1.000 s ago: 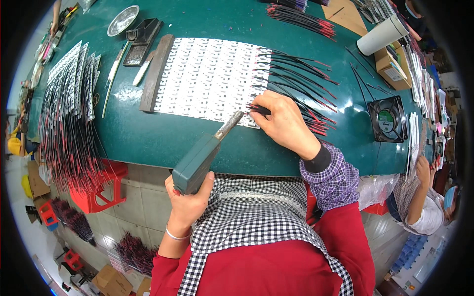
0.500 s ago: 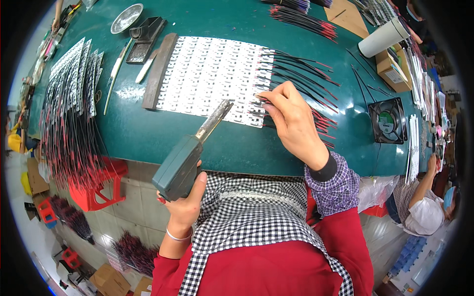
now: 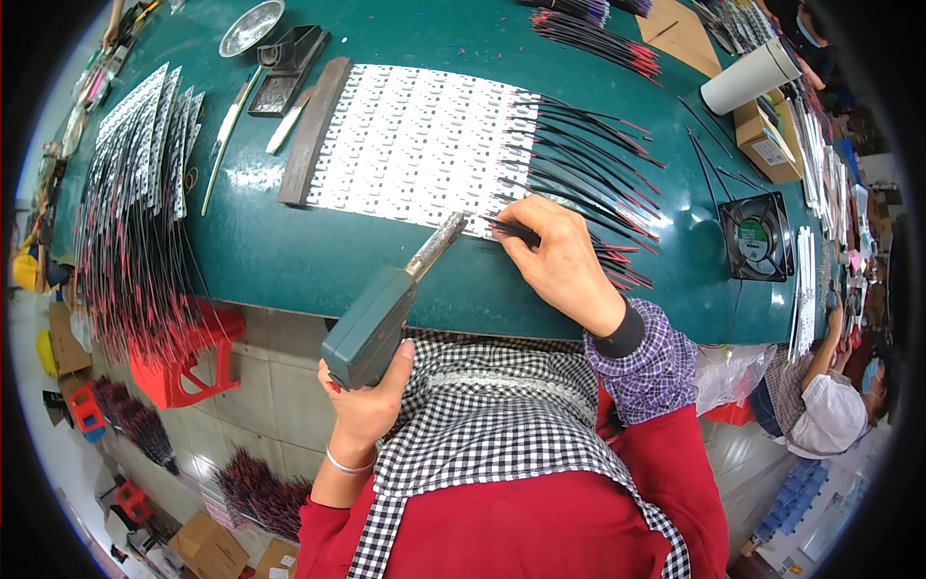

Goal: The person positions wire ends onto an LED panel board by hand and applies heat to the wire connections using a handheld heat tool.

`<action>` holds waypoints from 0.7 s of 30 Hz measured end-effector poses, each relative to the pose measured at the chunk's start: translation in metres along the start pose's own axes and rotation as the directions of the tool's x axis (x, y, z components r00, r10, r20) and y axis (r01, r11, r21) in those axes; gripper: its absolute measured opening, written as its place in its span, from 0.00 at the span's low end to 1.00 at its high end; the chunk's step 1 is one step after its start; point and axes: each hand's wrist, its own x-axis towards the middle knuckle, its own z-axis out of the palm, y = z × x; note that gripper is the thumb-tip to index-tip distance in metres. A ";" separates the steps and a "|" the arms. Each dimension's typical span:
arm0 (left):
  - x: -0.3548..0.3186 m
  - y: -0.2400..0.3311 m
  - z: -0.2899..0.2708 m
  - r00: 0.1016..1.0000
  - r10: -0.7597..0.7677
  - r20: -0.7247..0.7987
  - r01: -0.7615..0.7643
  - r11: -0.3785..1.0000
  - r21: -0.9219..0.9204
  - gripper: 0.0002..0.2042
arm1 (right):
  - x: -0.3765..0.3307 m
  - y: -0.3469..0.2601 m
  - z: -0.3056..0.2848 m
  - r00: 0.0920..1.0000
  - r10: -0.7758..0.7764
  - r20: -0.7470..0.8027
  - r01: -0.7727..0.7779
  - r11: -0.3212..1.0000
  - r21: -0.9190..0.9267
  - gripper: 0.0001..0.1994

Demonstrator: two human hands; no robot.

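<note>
The left hand (image 3: 371, 400) is clenched around the grip of a green soldering gun (image 3: 371, 323), which it holds in the air just in front of the near edge of the green table (image 3: 289, 261). The metal barrel of the gun points up and to the right, and its tip comes to the near edge of the white sheet of small boards (image 3: 415, 145). The right hand (image 3: 559, 261) rests on the table at the near right corner of this sheet, and its fingers pinch a thin black and red wire (image 3: 511, 232) close to the gun's tip.

Many black wires with red ends (image 3: 588, 174) stick out from the right side of the sheet like a comb. A dark flat bar (image 3: 313, 130) lies along the left edge of the sheet. Between the sheet and the near table edge there is a free strip of green surface, wider on the left.

Further left, strips with hanging wires (image 3: 135, 193) fall over the left table edge. Far left there are a metal dish (image 3: 251, 27) and a black holder (image 3: 289, 63). On the right stand a black fan (image 3: 757, 236), a white roll (image 3: 752, 77) and a cardboard box (image 3: 767, 145). Another person (image 3: 820, 405) sits at the right, near side.
</note>
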 end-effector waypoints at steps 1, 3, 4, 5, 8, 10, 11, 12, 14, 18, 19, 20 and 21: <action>0.000 0.000 0.000 1.000 -0.001 -0.001 0.001 1.000 0.000 0.21 | 0.000 0.000 0.000 1.000 -0.017 -0.009 0.017 1.000 -0.023 0.05; -0.001 0.000 0.001 1.000 0.007 -0.002 -0.007 1.000 0.002 0.21 | -0.001 0.002 0.002 0.999 -0.045 -0.028 0.044 0.997 -0.059 0.05; -0.001 0.000 0.001 1.000 0.007 -0.001 -0.007 1.000 0.001 0.21 | -0.001 0.002 0.002 0.996 -0.076 -0.046 0.071 0.993 -0.094 0.04; -0.002 -0.002 0.001 1.000 -0.002 0.002 0.002 1.000 0.006 0.20 | 0.000 0.001 0.004 0.996 -0.076 -0.045 0.072 0.993 -0.093 0.04; -0.003 -0.002 0.002 1.000 -0.014 0.016 0.014 1.000 0.011 0.19 | 0.001 0.000 0.006 1.000 0.019 -0.013 -0.020 0.995 -0.098 0.04; -0.002 -0.001 0.003 0.999 -0.016 0.028 0.016 1.000 0.010 0.18 | 0.001 0.005 0.009 0.999 -0.006 -0.033 0.002 0.993 -0.118 0.05; -0.002 -0.001 0.003 1.000 -0.015 0.021 0.015 1.000 0.010 0.17 | 0.002 0.004 0.008 0.999 -0.005 -0.033 0.001 0.993 -0.118 0.05; -0.002 -0.001 0.004 1.000 -0.014 0.015 0.014 1.000 0.010 0.17 | 0.002 0.002 0.008 1.000 0.007 -0.021 -0.010 0.991 -0.134 0.05; 0.002 -0.002 0.010 0.999 0.027 -0.033 -0.027 1.000 0.013 0.12 | 0.003 0.001 0.008 1.000 0.019 -0.009 -0.021 0.988 -0.150 0.05; 0.005 -0.005 0.011 0.995 0.082 -0.060 -0.078 0.995 0.060 0.07 | 0.003 0.002 0.010 1.000 0.007 -0.029 -0.011 0.987 -0.158 0.05; 0.005 -0.005 0.011 0.995 0.081 -0.059 -0.078 0.995 0.059 0.07 | 0.003 0.002 0.010 1.000 0.003 -0.025 -0.007 0.986 -0.166 0.05; 0.005 -0.004 0.010 0.996 0.071 -0.053 -0.068 0.996 0.062 0.07 | 0.003 0.002 0.010 1.000 0.003 -0.025 -0.007 0.986 -0.166 0.05; 0.005 -0.003 0.010 0.997 0.061 -0.048 -0.058 0.996 0.065 0.07 | 0.003 0.002 0.010 1.000 0.004 -0.024 -0.008 0.986 -0.166 0.04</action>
